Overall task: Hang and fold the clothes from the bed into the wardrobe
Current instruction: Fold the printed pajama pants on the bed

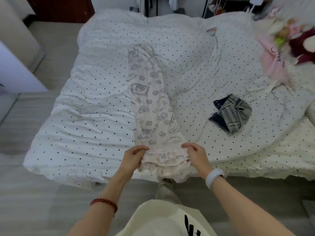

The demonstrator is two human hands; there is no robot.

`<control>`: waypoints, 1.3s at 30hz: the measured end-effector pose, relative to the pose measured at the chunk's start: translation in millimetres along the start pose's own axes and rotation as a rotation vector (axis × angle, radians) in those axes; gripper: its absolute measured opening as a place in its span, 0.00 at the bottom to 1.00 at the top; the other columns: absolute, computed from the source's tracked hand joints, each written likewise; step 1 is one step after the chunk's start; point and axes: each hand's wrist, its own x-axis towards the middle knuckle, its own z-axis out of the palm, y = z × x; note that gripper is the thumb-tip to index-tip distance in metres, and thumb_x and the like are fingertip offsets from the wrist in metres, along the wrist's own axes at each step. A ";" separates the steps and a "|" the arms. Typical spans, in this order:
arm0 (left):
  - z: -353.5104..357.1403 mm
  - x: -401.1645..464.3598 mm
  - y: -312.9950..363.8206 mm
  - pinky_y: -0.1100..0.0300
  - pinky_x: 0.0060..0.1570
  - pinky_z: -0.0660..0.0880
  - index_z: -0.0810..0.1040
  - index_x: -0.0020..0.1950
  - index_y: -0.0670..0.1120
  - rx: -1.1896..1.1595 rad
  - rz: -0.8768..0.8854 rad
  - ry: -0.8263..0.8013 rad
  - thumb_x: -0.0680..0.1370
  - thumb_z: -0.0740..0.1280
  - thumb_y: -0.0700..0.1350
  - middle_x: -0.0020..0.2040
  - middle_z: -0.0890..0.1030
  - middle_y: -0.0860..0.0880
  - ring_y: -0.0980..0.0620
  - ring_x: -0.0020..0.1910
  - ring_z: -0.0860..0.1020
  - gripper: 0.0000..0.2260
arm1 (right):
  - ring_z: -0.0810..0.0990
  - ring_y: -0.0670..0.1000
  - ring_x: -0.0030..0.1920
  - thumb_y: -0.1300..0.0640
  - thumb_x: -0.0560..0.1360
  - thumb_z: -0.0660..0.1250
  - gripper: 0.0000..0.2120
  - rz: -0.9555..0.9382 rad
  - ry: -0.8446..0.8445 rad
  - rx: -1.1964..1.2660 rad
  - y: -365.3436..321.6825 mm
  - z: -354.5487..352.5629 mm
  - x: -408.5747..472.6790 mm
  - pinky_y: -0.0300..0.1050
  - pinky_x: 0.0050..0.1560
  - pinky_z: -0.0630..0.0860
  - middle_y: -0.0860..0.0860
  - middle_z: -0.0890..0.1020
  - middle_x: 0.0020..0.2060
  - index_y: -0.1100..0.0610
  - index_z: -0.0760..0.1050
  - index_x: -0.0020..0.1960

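Pale pink garment [151, 106]: thin, crinkled cloth printed all over with grey outline drawings; it looks folded lengthwise into one long strip.
Garment position: lies on the bed [95, 106], running from the near edge up toward the middle; its near end hangs slightly over the bed's edge in bunched layers.
Garment shape: narrow and gathered at the far end, wider near the hands, with a ruffled hem at the near end.
Left hand [134, 155]: its grip is closed on the garment's near left corner, fingers curled over the cloth edge; a red beaded bracelet [104, 203] sits on that wrist.
Right hand [196, 153]: its grip pinches the garment's near right corner, fingers bent over the top layer; a white wristband [214, 176] sits on that wrist.
Bed cover: white with small dark dots, rumpled in soft folds.
Denim piece [231, 113]: washed blue-grey, folded into a small bundle, lying on the bed to the right of the garment, well apart from it.
Far right corner: a pink cloth [272, 60] and soft toys [300, 43], blurred.
Background: hanging clothes [173, 4] beyond the bed's far edge, too blurred to tell apart.
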 end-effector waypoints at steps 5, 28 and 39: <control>-32.2 35.5 65.2 0.56 0.45 0.80 0.71 0.64 0.35 -0.445 -0.103 -0.292 0.70 0.48 0.23 0.58 0.77 0.37 0.42 0.54 0.78 0.26 | 0.77 0.57 0.43 0.75 0.74 0.51 0.15 0.233 -0.162 0.808 -68.2 8.2 26.0 0.46 0.42 0.79 0.59 0.79 0.41 0.66 0.75 0.48; -15.7 293.8 245.9 0.59 0.32 0.61 0.64 0.33 0.42 0.266 0.121 0.375 0.82 0.54 0.53 0.31 0.67 0.47 0.50 0.32 0.66 0.21 | 0.65 0.50 0.33 0.57 0.78 0.62 0.10 -0.275 -0.141 -0.237 -245.7 62.6 329.9 0.44 0.32 0.60 0.54 0.68 0.32 0.61 0.69 0.40; -30.0 428.1 342.3 0.58 0.28 0.60 0.62 0.31 0.45 0.355 0.284 0.598 0.83 0.53 0.51 0.30 0.67 0.48 0.52 0.29 0.65 0.21 | 0.64 0.47 0.30 0.57 0.80 0.56 0.18 -0.448 0.030 -0.297 -338.6 116.9 446.0 0.45 0.35 0.59 0.47 0.66 0.29 0.52 0.57 0.33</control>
